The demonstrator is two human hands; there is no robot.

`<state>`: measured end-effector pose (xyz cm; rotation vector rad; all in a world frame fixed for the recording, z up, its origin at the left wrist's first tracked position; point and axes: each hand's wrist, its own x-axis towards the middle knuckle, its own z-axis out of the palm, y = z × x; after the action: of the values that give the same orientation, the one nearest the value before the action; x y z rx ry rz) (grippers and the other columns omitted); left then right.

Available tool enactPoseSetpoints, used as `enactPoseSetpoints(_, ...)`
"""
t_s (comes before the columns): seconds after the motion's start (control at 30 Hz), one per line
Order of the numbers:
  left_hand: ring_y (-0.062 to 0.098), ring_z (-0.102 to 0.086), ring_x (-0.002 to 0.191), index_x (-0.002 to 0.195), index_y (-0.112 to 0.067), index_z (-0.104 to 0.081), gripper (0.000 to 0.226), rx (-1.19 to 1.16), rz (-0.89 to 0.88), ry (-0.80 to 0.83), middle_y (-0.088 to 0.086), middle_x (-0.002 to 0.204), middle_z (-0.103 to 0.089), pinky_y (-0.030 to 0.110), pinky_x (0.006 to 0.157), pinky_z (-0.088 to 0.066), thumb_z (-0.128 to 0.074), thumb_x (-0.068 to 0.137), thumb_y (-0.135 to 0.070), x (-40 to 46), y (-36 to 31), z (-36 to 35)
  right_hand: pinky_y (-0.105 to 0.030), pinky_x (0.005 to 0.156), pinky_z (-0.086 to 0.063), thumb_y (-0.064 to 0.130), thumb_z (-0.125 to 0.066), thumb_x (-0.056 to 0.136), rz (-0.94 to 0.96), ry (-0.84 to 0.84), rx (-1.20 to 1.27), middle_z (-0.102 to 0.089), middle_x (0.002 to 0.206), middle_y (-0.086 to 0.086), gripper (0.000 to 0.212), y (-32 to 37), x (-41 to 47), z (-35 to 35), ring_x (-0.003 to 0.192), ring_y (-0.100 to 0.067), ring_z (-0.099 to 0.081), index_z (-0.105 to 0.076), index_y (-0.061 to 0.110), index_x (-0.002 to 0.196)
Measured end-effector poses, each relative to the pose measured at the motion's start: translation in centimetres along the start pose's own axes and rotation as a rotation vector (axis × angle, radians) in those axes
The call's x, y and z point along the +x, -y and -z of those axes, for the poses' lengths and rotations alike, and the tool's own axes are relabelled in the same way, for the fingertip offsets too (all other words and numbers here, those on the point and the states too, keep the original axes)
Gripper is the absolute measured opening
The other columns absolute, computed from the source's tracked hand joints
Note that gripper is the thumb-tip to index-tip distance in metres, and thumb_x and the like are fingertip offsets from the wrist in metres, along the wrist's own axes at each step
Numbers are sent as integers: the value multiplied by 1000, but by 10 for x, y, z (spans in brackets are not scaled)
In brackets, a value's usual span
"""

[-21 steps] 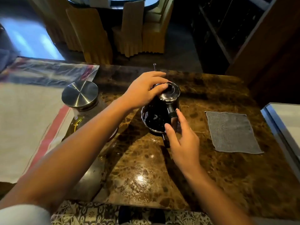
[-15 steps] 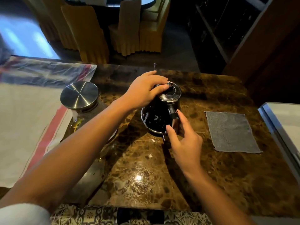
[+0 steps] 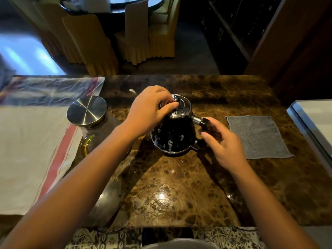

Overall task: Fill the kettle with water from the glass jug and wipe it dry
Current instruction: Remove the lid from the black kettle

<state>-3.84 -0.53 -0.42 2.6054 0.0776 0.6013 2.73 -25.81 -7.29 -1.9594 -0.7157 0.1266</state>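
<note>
Kettle point(image 3: 173, 133) stands on tabletop point(image 3: 179, 191), droplets on its wall. Left hand point(image 3: 149, 112) curls over the lid; right hand point(image 3: 221, 141) half-curled at the handle, grip unclear. Jug point(image 3: 88, 123) left of kettle, capped; cloth point(image 3: 256, 136) right, untouched. Filling likely done, wiping remains.

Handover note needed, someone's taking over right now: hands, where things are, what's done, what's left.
Left hand: fingers curled on the kettle lid, gripping at its knob.
Right hand: at the kettle handle, fingers around it; a firm grip is not clear.
Kettle: upright on the marble counter, lid on, droplets on its black side.
Jug: left of the kettle, steel lid on.
Grey cloth: flat on the counter, right of the kettle, untouched.
Done: cannot tell whether the kettle is filled.
Left: check the fill, then wipe the kettle dry with the cloth.
</note>
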Motion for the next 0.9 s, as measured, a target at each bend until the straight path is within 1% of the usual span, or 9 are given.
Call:
enactPoseSetpoints(0.1,13,-59,114,108,-22,-75,28,11,12,8,-6,117,-70,36,95,-49,-62,96,-44,-4,-1,2,-16,96,-52,19,-69,99,-20,38,25,-72,121,13,41,-1,8,7,113,3,-66,-62,26,139)
enactPoseSetpoints(0.2,10,-62,110,108,-25,-75,29,-9,8,14,-9,114,-71,41,94,-53,-63,95,-47,-2,-3,6,-11,89,-52,26,-70,98,-24,45,62,-70,120,16,38,5,10,7,111,6,-65,-63,27,135)
enactPoseSetpoints(0.3,12,-61,120,104,-23,-78,28,-17,54,10,-6,125,-70,39,103,-48,-66,94,-47,7,-8,9,-18,87,-54,32,-65,101,-4,-3,47,-71,117,15,32,8,11,3,107,0,-68,-64,26,133)
enactPoseSetpoints(0.37,11,-62,120,99,-22,-79,25,-56,99,48,-6,128,-70,35,104,-45,-69,92,-45,13,-11,9,-14,84,-50,30,-62,103,20,-30,38,-71,112,16,25,7,10,-2,103,2,-67,-63,26,128)
enactPoseSetpoints(0.43,8,-65,112,96,-21,-79,22,-156,127,91,-7,122,-72,35,104,-50,-71,92,-41,17,-11,7,-12,82,-48,28,-58,106,8,-26,99,-71,109,13,19,6,7,-9,101,0,-68,-61,29,125)
enactPoseSetpoints(0.53,4,-68,109,102,-22,-80,21,-269,150,122,-9,120,-74,41,101,-54,-70,94,-38,17,-7,3,-25,86,-56,27,-53,108,-52,-40,307,-73,104,5,19,7,4,-20,99,-9,-72,-62,29,124)
enactPoseSetpoints(0.67,2,-69,109,105,-24,-81,21,-294,154,135,-10,120,-74,41,100,-56,-70,93,-38,19,-5,3,-36,81,-57,26,-53,108,-6,-68,310,-70,93,6,20,6,5,-26,85,-12,-68,-61,32,125)
enactPoseSetpoints(0.8,1,-66,115,104,-21,-81,17,-383,156,181,-11,123,-73,42,106,-52,-72,93,-31,17,-3,5,-26,76,-49,26,-54,108,-16,-47,334,-65,93,18,17,4,7,-25,84,-3,-61,-62,31,122)
enactPoseSetpoints(0.9,3,-63,122,110,-18,-79,18,-460,128,163,-10,124,-73,45,112,-46,-70,95,-25,14,-1,2,-19,74,-47,27,-54,108,-7,-16,318,-64,90,27,15,6,9,-25,83,2,-61,-59,31,121)
